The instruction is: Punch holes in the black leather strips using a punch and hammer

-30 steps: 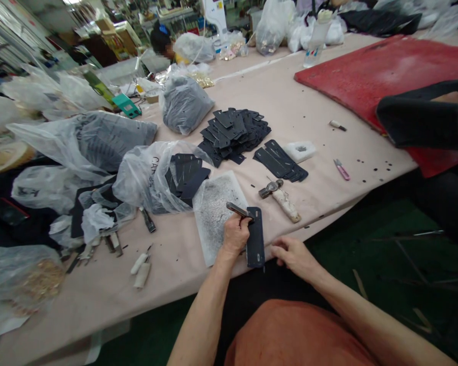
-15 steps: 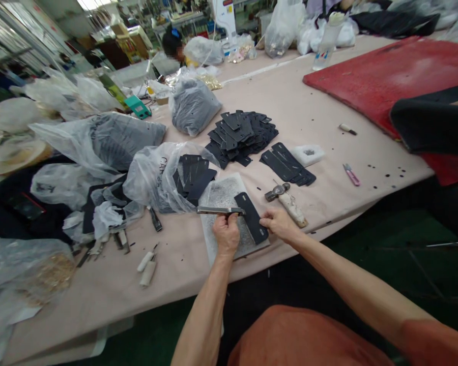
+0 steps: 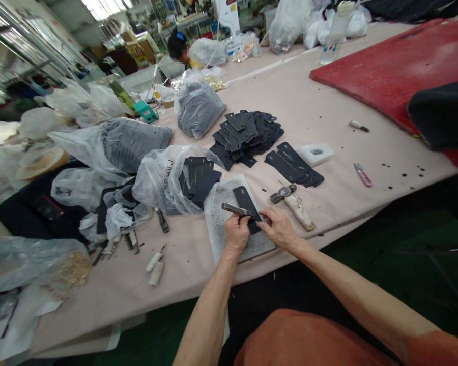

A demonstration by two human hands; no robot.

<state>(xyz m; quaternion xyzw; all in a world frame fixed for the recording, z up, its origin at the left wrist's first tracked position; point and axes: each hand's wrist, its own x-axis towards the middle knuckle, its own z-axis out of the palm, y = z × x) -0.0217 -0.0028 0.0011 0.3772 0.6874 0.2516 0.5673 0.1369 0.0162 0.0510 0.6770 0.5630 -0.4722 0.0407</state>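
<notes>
My left hand (image 3: 237, 233) is closed round a flat metal tool (image 3: 234, 209), whose end lies over a dark strip. That dark strip (image 3: 244, 199) rests on a pale speckled board (image 3: 221, 223) near the table edge. Fingers of my right hand (image 3: 277, 227) are pinched at the strip's right edge, beside the tool's end. Right of the board lies a hammer (image 3: 298, 211) with a wrapped handle. Behind it is a small row of dark pieces (image 3: 294, 165), and further back a large heap of them (image 3: 246, 134).
An open plastic bag (image 3: 162, 178) of dark pieces stands left of the board. Two white-handled tools (image 3: 156, 272) lie at the front left. Pink snips (image 3: 362, 175) and a red sheet (image 3: 404, 71) are on the right. A person's head (image 3: 177, 46) shows far back.
My right hand has moved up along the strip, closer to my left hand. The metal tool has turned and now slants down to the right. The view has shifted slightly.
</notes>
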